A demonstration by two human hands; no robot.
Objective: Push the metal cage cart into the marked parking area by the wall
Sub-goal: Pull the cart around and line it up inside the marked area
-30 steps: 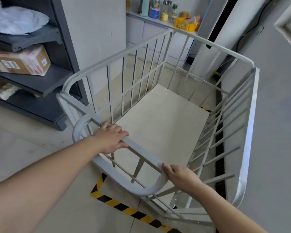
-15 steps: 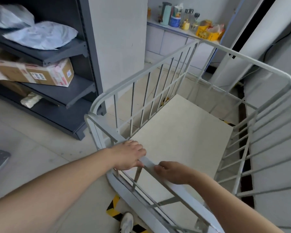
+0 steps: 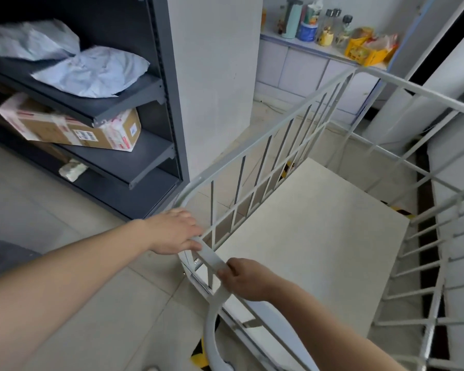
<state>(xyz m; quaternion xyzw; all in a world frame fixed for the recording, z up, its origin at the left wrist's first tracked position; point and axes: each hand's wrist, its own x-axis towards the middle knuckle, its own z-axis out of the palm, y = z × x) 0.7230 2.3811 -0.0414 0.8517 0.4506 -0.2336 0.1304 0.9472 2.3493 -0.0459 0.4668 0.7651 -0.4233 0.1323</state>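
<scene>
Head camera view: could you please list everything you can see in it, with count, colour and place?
Cage cart: one, white metal, centre and right, empty.
Shelving unit: one, dark grey, left.
Cardboard box: one, brown, middle shelf.
Plastic bags: crumpled, pale blue, upper shelf.
Bottles and jars: several, mixed colours, back counter.
Crate: one, yellow, back counter.
Hazard tape: yellow-black, floor under the cart.
Left hand: on the cart's near rail.
Right hand: gripping the same rail.

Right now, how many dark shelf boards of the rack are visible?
3. Top shelf under the crumpled bags, middle shelf under the cardboard box, bottom shelf. More may be out of frame.
</scene>
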